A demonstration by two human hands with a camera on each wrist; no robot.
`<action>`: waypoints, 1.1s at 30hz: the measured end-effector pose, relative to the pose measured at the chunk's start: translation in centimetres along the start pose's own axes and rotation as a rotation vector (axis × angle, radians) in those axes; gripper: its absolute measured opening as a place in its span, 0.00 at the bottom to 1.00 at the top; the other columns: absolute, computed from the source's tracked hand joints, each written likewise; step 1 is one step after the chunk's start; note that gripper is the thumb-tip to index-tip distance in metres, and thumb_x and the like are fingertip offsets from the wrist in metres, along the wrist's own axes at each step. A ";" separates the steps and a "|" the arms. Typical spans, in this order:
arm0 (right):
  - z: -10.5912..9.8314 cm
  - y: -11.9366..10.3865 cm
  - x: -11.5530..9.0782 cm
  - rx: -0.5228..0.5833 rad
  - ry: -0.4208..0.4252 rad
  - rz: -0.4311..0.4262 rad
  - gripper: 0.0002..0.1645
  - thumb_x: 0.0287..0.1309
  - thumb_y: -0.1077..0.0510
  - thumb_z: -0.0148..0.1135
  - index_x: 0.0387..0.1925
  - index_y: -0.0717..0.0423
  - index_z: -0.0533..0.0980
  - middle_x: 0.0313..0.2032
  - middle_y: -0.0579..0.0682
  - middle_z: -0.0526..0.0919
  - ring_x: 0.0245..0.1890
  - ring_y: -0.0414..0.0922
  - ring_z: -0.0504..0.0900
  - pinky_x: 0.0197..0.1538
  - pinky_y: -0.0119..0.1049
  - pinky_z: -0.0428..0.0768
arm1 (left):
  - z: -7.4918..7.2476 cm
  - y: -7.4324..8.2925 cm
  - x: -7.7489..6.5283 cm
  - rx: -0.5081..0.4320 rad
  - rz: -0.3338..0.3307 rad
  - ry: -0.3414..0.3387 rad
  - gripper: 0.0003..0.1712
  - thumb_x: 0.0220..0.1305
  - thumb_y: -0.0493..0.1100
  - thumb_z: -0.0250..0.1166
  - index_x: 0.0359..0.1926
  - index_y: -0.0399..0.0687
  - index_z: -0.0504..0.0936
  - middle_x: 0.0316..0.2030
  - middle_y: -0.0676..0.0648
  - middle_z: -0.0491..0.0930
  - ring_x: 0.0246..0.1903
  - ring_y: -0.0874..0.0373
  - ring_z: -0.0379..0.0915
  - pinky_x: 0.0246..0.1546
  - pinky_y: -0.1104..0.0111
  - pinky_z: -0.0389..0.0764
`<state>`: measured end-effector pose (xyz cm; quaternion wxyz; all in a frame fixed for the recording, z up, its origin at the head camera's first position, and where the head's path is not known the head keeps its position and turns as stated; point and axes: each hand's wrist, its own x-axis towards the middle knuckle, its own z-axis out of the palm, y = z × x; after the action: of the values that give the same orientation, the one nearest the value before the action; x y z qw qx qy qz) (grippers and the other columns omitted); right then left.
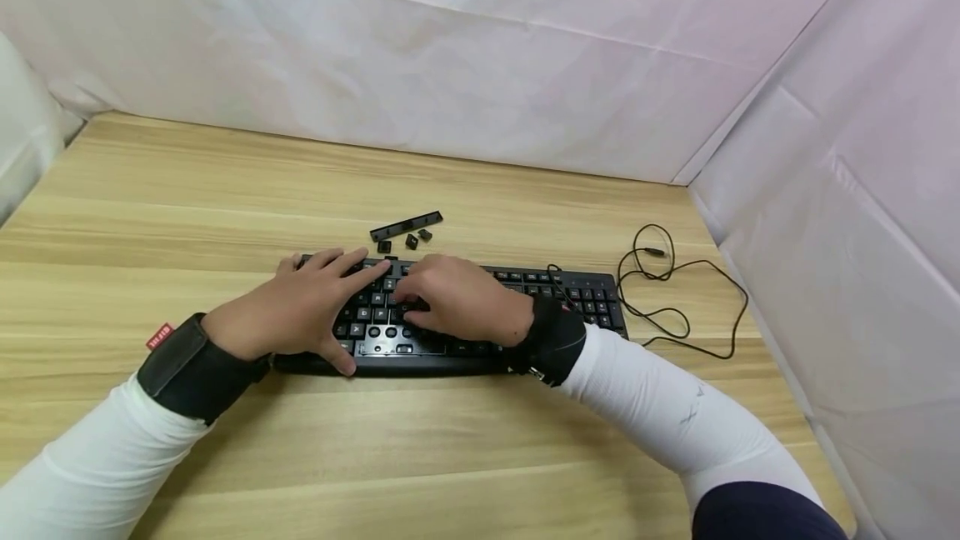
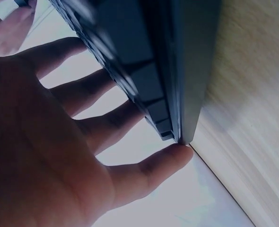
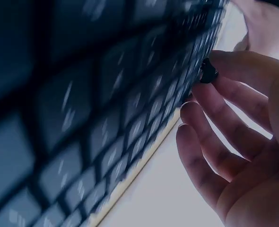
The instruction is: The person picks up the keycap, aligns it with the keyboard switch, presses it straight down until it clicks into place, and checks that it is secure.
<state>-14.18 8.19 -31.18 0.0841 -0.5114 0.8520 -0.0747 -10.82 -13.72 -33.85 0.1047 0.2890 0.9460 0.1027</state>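
A black keyboard lies on the wooden table in the head view. My left hand rests across its left end with the fingers spread, one fingertip at the keyboard's edge in the left wrist view. Over the letter keys, my right hand pinches a small black keycap between thumb and index finger, close over the keys. In the lower rows several round key sockets show bare. Behind the keyboard lie a detached space bar and several loose keycaps.
A thin black cable with a plug loops on the table to the right of the keyboard. White cloth walls stand at the table's back and right side.
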 end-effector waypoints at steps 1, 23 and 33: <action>0.1 -0.3 0.1 0.002 -0.007 -0.005 0.12 0.56 0.55 0.63 0.43 0.51 0.83 0.39 0.45 0.84 0.39 0.36 0.77 0.44 0.32 0.79 | 0.0 0.0 0.0 -0.003 0.001 -0.001 0.76 0.21 0.78 0.69 0.73 0.50 0.53 0.69 0.33 0.54 0.63 0.33 0.48 0.49 0.28 0.58; 1.8 -2.4 1.5 -0.074 -0.049 -0.061 0.10 0.57 0.55 0.62 0.40 0.51 0.84 0.37 0.45 0.82 0.38 0.36 0.74 0.43 0.31 0.78 | 0.0 0.1 0.0 -0.022 0.003 -0.009 0.75 0.21 0.78 0.69 0.73 0.50 0.54 0.69 0.33 0.53 0.63 0.34 0.47 0.48 0.28 0.58; 1.9 -2.9 1.7 -0.132 -0.041 -0.094 0.10 0.59 0.55 0.61 0.39 0.51 0.84 0.35 0.45 0.82 0.38 0.38 0.74 0.45 0.31 0.77 | 0.0 -0.1 -0.1 -0.012 0.013 0.006 0.76 0.21 0.79 0.67 0.72 0.49 0.55 0.69 0.34 0.54 0.63 0.34 0.49 0.47 0.28 0.59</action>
<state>-12.02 5.27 -32.53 0.0640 -0.5568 0.8281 -0.0117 -10.85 -13.87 -33.87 0.1029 0.2943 0.9438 0.1100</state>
